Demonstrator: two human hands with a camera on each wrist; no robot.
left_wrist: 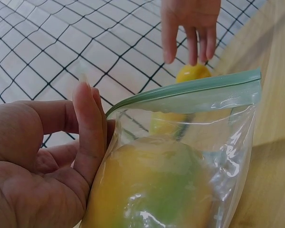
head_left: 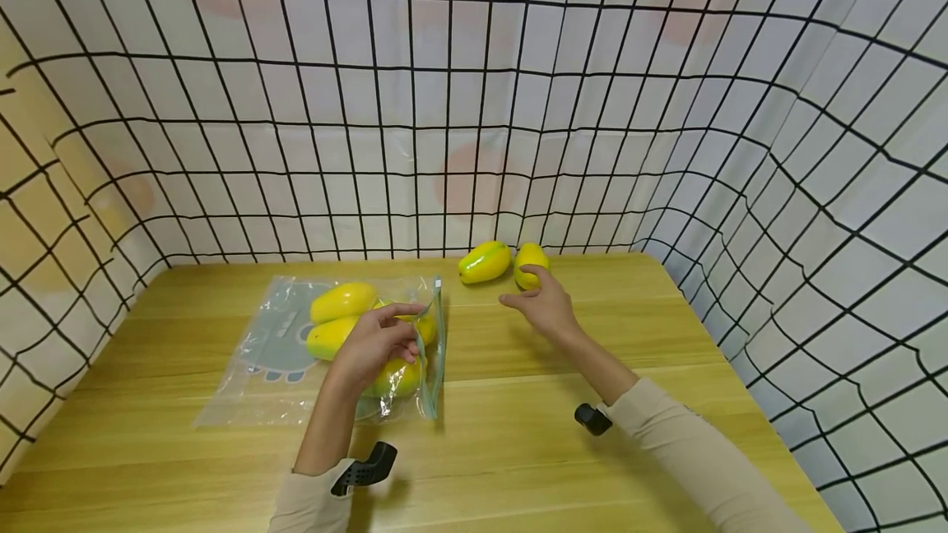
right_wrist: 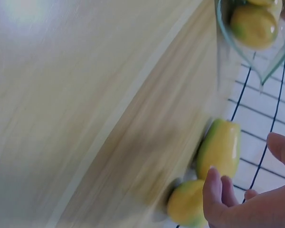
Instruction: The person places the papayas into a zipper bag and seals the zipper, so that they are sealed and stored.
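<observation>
A clear zip bag (head_left: 233, 389) with a green seal strip lies on the left of the table, several yellow-green mangoes (head_left: 343, 303) inside it. My left hand (head_left: 370, 344) pinches the bag's edge beside its mouth, which gapes toward the right; the left wrist view shows the seal strip (left_wrist: 190, 91) up close. Two more mangoes sit at the table's back edge: one lies tilted (head_left: 485, 261), the other (head_left: 530, 256) is just right of it. Over that right one hovers my right hand (head_left: 548, 307), thumb and fingers spread apart and holding nothing; whether it touches the fruit is unclear.
A black wire grid (head_left: 452, 126) stands behind the wooden table (head_left: 504, 451) and along both sides, with pale sheeting behind it. Dark wrist cameras (head_left: 366, 470) sit on both sleeves.
</observation>
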